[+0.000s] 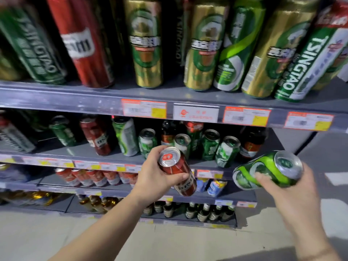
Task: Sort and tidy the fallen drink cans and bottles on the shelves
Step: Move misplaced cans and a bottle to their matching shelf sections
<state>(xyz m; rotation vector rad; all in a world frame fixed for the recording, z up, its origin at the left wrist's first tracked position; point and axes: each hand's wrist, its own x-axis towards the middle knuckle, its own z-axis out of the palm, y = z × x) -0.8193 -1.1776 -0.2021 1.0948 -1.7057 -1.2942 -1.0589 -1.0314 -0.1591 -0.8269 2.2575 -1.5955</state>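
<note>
My left hand (154,178) grips a tall red can (175,166), tilted with its silver top toward me, in front of the second shelf (79,150). My right hand (278,187) holds a green-and-white can (263,170) on its side, top pointing right, just off the shelf's right end. On that second shelf stand several mixed cans: a red can (96,136), a green-white can (126,136), smaller green cans (227,151) and dark bottles (251,140).
The top shelf (75,95) carries tall gold, green and red cans, some leaning, with price tags (144,108) on its edge. Lower shelves hold red-white cans (94,177), blue cans (216,186) and rows of bottles (205,211). Grey floor (56,234) lies below.
</note>
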